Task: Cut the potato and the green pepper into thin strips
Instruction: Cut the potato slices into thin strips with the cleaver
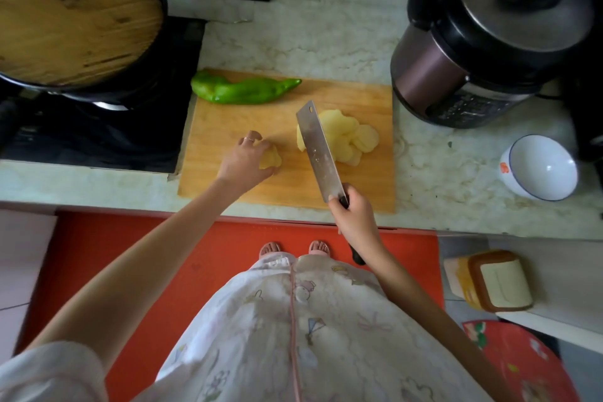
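- In the head view, my left hand [244, 158] is over the left half of the wooden cutting board [228, 121], fingers curled round a small yellow potato piece [270, 158] and holding it down on the wood. There is a ring on one finger.
- My right hand [354, 215] is closed round the dark handle of the cleaver [318, 150] at the board's near edge; the end of the handle sticks out below my fist.
- The cleaver's blade points away from me and slightly left, with its flat side showing. It covers the left edge of the potato slices [355, 137]; I cannot tell whether it touches them.
- The potato slices lie in a loose overlapping heap on the right half of the board, apart from the piece under my left hand.
- The green pepper [243, 91] lies whole on its side along the far left edge of the board, tip pointing right, well apart from both hands.
- The board sits on a pale marbled counter [326, 42].
- Left of the board is a black stove [98, 140] with a dark pan [156, 52] under a round wooden lid [75, 13].
- To the right stands a pressure cooker [473, 52], and nearer me a white bowl [538, 166] with a blue rim, tilted.
- Below the counter, my feet stand on a red mat [130, 254], and a yellow lidded container [489, 281] sits to the right.
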### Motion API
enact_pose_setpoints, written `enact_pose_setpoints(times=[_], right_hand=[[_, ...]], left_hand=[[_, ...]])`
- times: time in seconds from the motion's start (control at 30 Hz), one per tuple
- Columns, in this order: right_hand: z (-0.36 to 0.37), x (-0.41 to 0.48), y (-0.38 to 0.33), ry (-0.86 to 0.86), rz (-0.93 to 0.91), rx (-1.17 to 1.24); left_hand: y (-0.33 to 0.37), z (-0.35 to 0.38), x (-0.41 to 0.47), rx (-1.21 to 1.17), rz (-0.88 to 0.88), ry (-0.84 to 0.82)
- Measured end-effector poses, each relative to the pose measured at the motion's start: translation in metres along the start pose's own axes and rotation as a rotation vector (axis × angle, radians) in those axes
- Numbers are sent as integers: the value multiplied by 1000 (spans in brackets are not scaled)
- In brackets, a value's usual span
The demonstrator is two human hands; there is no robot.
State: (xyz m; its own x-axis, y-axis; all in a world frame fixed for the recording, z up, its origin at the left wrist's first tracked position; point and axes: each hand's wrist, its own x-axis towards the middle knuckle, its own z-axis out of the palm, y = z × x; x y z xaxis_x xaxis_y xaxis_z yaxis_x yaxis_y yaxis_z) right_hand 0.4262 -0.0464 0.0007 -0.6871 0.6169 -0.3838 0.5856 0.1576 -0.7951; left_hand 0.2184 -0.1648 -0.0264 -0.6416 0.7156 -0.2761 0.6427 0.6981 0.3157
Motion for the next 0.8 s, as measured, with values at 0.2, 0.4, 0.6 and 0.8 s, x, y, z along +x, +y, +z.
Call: enact_pose_setpoints(times=[0.2, 0.4, 0.6, 0.8], right_hand=[[-6, 4, 1, -7, -23, -1], [-8, 12, 7, -10, -30, 48], [-9, 18, 10, -40, -37, 61], [-10, 22, 10, -44, -29, 69]], left_hand=[[27, 3, -1, 37, -321, 57], [44, -4, 16, -104, -513, 39], [45, -10, 9, 122, -442, -8], [42, 1, -6, -9, -411, 9]])
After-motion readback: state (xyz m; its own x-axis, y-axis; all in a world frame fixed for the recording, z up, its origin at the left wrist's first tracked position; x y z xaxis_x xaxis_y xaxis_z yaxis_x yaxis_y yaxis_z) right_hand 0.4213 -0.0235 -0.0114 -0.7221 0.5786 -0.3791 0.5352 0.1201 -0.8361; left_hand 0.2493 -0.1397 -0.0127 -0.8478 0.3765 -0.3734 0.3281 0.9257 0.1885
